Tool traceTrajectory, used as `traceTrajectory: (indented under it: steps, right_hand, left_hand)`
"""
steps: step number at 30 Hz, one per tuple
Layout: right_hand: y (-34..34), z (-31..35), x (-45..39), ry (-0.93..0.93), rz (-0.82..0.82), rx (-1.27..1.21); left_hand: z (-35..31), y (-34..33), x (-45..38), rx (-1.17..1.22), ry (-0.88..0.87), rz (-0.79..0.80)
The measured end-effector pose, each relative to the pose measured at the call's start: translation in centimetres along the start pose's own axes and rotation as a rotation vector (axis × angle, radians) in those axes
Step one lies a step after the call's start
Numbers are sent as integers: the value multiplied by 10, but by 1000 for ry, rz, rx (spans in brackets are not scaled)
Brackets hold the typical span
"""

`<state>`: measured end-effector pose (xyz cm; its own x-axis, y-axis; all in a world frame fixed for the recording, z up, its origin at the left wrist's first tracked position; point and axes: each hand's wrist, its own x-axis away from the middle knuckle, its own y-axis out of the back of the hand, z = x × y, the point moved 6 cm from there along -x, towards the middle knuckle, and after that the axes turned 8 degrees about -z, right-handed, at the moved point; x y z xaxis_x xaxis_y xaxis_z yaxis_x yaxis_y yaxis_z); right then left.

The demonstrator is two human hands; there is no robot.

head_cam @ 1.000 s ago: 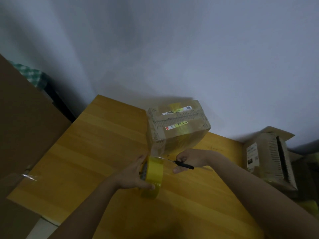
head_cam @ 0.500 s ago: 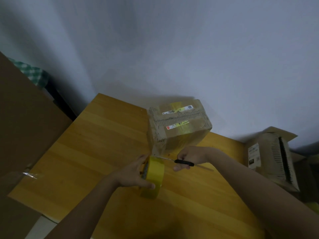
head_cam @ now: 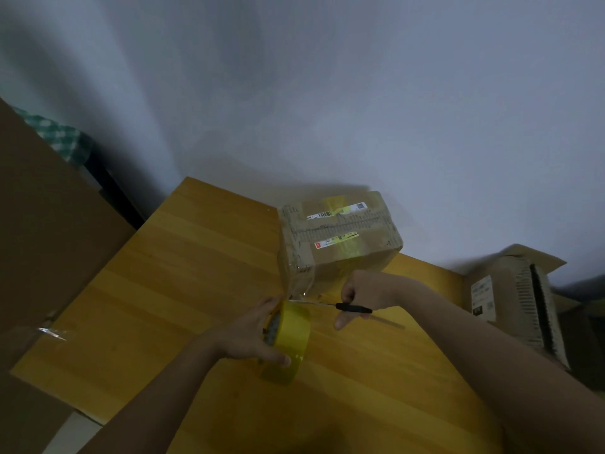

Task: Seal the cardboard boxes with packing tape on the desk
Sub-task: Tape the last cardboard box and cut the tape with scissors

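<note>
Head view, taken looking down at the desk (head_cam: pixel 183 290). Box (head_cam: pixel 337 240) stood at the desk's far edge, against the wall, long axis running left to right, top seam already crossed by a yellowish strip. Tape roll (head_cam: pixel 291 342) held on edge just in front of the box's near left corner, gripped by the left hand (head_cam: pixel 252 335) with fingers wrapped round the rim and thumb across the front. Scissors (head_cam: pixel 352 308) gripped by the right hand (head_cam: pixel 360 293), fingers curled through the black handles, blades pointed left toward the roll and lying roughly parallel to the box's near face. Blade tips ended just beside the roll's top, in the gap between roll and box. Clear strip running from roll to box not plainly made out; too dim to tell whether the blades were apart or together. Judged: cut would fall between roll and box, with the right hand nearer the box and the left nearer the desk's front.

Labels on the box top: two white strips, one with a barcode, one with a red patch; text too small to read. Second box (head_cam: pixel 510 299) off the desk to the box's right, flap up, white label with a small square code, unreadable.
</note>
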<state>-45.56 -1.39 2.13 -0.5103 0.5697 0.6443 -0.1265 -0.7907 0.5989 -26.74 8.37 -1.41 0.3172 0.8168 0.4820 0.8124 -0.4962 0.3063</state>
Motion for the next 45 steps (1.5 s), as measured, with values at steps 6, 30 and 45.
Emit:
traceTrajectory:
  steps: [6,30,45]
  right_hand:
    - [-2,6,1,-15,27,13]
    - [-30,-48,-10,-320,-119,588]
    - [-148,-81,51,-297,-304,-950]
  left_hand:
    - [0,3,-1,-18,-10,-4]
    - [16,-18,5,-207,24,46]
    - [25,-107,-30,-49,-64,-57]
